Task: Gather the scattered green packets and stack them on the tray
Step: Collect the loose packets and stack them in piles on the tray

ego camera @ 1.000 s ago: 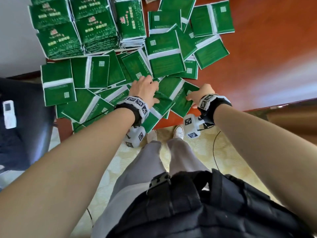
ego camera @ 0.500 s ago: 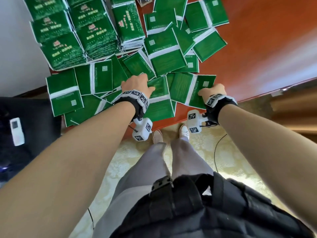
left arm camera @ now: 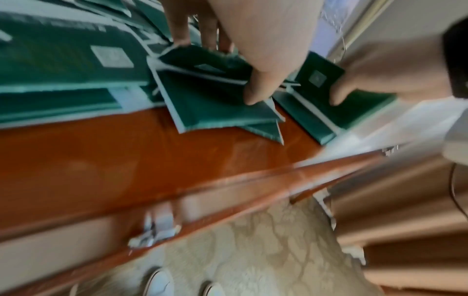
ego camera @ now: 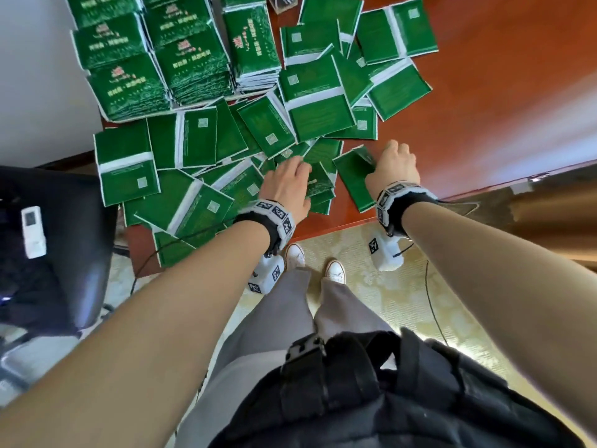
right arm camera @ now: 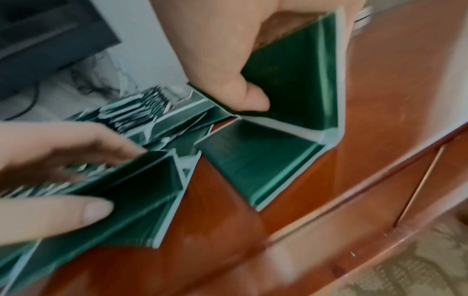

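Lying at the far left of the head view, a black chair (ego camera: 64,240) carries a white remote (ego camera: 33,232). Just right of it begins the reddish-brown worktop (ego camera: 500,92), whose back left corner holds tall, neat stacks of packets (ego camera: 168,53) with printed faces up. Whether a tray sits beneath them cannot be told. In front of and to the right of the stacks, scattered green packets (ego camera: 310,95) lie loose and overlapping, most showing a white band and a small square label.

Near the front edge, the left hand (ego camera: 286,185) lies on a small bundle of packets (ego camera: 318,185). The left wrist view shows its grip closed on that bundle (left arm camera: 210,96): the thumb (left arm camera: 263,84) presses on top while the fingers (left arm camera: 177,26) reach over the far edge. The bundle rests on the worktop, just beside the loose pile.

Just to the right, the right hand (ego camera: 392,166) holds a folded packet (ego camera: 355,179). In the right wrist view its grip is closed on this piece (right arm camera: 291,80), the thumb (right arm camera: 250,96) pinching the raised half, while the lower half (right arm camera: 250,160) lies flat on the wood. This packet sits apart from the left hand's bundle, with bare worktop between them.

Below the worktop's edge are a pale patterned carpet (ego camera: 387,286) and two white shoes (ego camera: 334,270).
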The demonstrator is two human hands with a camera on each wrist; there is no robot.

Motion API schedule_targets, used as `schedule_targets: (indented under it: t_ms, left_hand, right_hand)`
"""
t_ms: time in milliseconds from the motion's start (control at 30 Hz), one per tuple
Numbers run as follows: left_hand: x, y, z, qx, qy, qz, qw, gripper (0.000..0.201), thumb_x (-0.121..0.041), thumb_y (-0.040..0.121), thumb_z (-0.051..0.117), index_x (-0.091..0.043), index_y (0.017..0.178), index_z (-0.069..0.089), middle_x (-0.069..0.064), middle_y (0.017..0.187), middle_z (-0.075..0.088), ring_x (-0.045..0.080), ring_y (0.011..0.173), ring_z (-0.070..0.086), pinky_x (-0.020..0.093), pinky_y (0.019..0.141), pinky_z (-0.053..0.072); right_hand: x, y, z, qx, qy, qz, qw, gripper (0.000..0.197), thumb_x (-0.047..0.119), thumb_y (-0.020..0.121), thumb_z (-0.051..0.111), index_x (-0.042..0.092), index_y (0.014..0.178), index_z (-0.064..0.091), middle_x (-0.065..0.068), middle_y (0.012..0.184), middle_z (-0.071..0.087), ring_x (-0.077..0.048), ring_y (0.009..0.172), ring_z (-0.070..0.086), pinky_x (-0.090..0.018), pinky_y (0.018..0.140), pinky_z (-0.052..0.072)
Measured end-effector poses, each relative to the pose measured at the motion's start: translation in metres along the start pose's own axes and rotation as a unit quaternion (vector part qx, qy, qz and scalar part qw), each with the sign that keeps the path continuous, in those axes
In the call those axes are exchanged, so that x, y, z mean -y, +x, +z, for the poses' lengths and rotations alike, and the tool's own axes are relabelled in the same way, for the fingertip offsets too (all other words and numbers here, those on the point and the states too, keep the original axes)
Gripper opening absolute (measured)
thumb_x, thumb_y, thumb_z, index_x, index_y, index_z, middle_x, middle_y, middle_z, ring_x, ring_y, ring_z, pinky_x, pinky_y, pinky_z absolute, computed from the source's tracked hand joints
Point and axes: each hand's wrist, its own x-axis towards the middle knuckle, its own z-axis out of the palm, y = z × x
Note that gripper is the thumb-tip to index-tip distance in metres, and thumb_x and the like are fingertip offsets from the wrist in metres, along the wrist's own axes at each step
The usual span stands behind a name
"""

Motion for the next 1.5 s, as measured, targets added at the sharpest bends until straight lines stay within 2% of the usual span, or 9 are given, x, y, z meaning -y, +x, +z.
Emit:
schedule_targets:
  t_ms: [200, 367, 467, 600, 800, 1033, 1200, 1367, 1500]
  left_hand:
    - [-0.014, -0.022, 0.05, 0.02, 0.038, 0.013, 0.999, 0.081, -0.045, 0.099, 0.045, -0.012, 0.159, 0.004, 0.007, 0.167, -0.008, 0.023, 0.155, -0.004, 0.049, 0.125, 0.004]
    - [-0.019, -0.034, 0.051, 0.02, 0.022, 0.007, 1.0, 0.082, -0.047, 0.095, 0.052, -0.009, 0.157, 0.014, 0.007, 0.168, -0.005, 0.022, 0.155, -0.002, 0.051, 0.125, 0.005]
    - [-0.024, -0.041, 0.056, -0.001, 0.004, 0.005, 1.0, 0.082, -0.049, 0.091, 0.06, -0.009, 0.152, 0.023, 0.009, 0.168, 0.0, 0.022, 0.155, 0.001, 0.051, 0.124, 0.006]
    - [-0.026, -0.049, 0.065, -0.022, 0.001, -0.007, 1.0, 0.085, -0.045, 0.087, 0.07, -0.007, 0.15, 0.028, 0.009, 0.166, 0.012, 0.023, 0.154, 0.008, 0.052, 0.124, 0.01]
    - [-0.027, -0.056, 0.067, -0.053, 0.006, -0.01, 0.999, 0.084, -0.014, 0.08, 0.081, -0.01, 0.149, 0.034, 0.008, 0.159, 0.03, 0.025, 0.15, 0.025, 0.054, 0.12, 0.022]
    - [-0.017, -0.068, 0.073, -0.018, 0.012, 0.016, 1.0, 0.095, 0.013, 0.079, 0.068, -0.012, 0.157, 0.019, 0.004, 0.167, 0.01, 0.019, 0.154, 0.009, 0.047, 0.123, 0.011]
    - [-0.01, -0.062, 0.065, 0.02, 0.017, 0.03, 0.999, 0.092, 0.012, 0.088, 0.057, -0.016, 0.16, 0.006, 0.001, 0.168, -0.002, 0.016, 0.154, 0.002, 0.042, 0.124, 0.007]
    - [-0.015, -0.037, 0.05, 0.044, -0.002, 0.008, 0.999, 0.071, -0.014, 0.105, 0.048, -0.017, 0.16, 0.004, 0.0, 0.168, -0.004, 0.015, 0.154, -0.001, 0.042, 0.125, 0.012]
    - [-0.022, -0.03, 0.034, 0.06, -0.022, -0.003, 0.998, 0.069, -0.005, 0.103, 0.045, -0.016, 0.16, 0.008, 0.001, 0.168, 0.002, 0.018, 0.154, 0.006, 0.046, 0.124, 0.019]
  right_hand:
    - [-0.026, -0.023, 0.042, 0.043, -0.163, -0.195, 0.966, 0.068, 0.017, 0.08, 0.068, 0.004, 0.138, 0.036, -0.019, 0.159, 0.021, -0.037, 0.144, 0.025, -0.054, 0.115, 0.031]
    - [-0.046, -0.028, 0.041, 0.079, -0.1, -0.241, 0.962, 0.064, 0.023, 0.081, 0.065, 0.007, 0.135, 0.033, -0.013, 0.166, -0.003, -0.028, 0.154, 0.001, -0.049, 0.125, 0.008]
    - [-0.047, -0.03, 0.042, 0.1, -0.13, -0.256, 0.953, 0.099, 0.018, 0.075, 0.06, 0.009, 0.157, 0.004, -0.01, 0.166, -0.011, -0.028, 0.154, -0.005, -0.049, 0.125, 0.003]
    - [-0.046, -0.035, 0.062, 0.09, -0.171, -0.272, 0.943, 0.104, 0.018, 0.081, 0.055, 0.008, 0.156, -0.017, -0.01, 0.165, -0.019, -0.031, 0.153, -0.011, -0.052, 0.124, 0.001]
    - [-0.064, -0.036, 0.07, 0.048, -0.18, -0.321, 0.928, 0.097, -0.01, 0.078, 0.045, 0.01, 0.159, -0.006, -0.009, 0.167, -0.012, -0.031, 0.153, -0.008, -0.052, 0.124, 0.001]
    - [-0.059, -0.038, 0.067, 0.045, -0.15, -0.31, 0.938, 0.093, -0.016, 0.079, 0.046, 0.012, 0.159, 0.008, -0.007, 0.168, -0.005, -0.03, 0.154, -0.004, -0.053, 0.124, 0.003]
    - [-0.05, -0.04, 0.063, 0.054, -0.138, -0.284, 0.947, 0.087, -0.017, 0.083, 0.041, 0.013, 0.159, 0.009, -0.006, 0.168, -0.003, -0.03, 0.154, -0.003, -0.053, 0.124, 0.005]
    - [-0.05, -0.036, 0.054, 0.068, -0.141, -0.286, 0.945, 0.088, -0.018, 0.084, 0.038, 0.014, 0.16, 0.006, -0.005, 0.168, -0.002, -0.028, 0.154, -0.001, -0.049, 0.125, 0.007]
    - [-0.05, -0.035, 0.044, 0.084, -0.167, -0.289, 0.939, 0.089, -0.017, 0.085, 0.041, 0.011, 0.16, 0.001, -0.008, 0.168, -0.002, -0.027, 0.154, 0.001, -0.046, 0.125, 0.008]
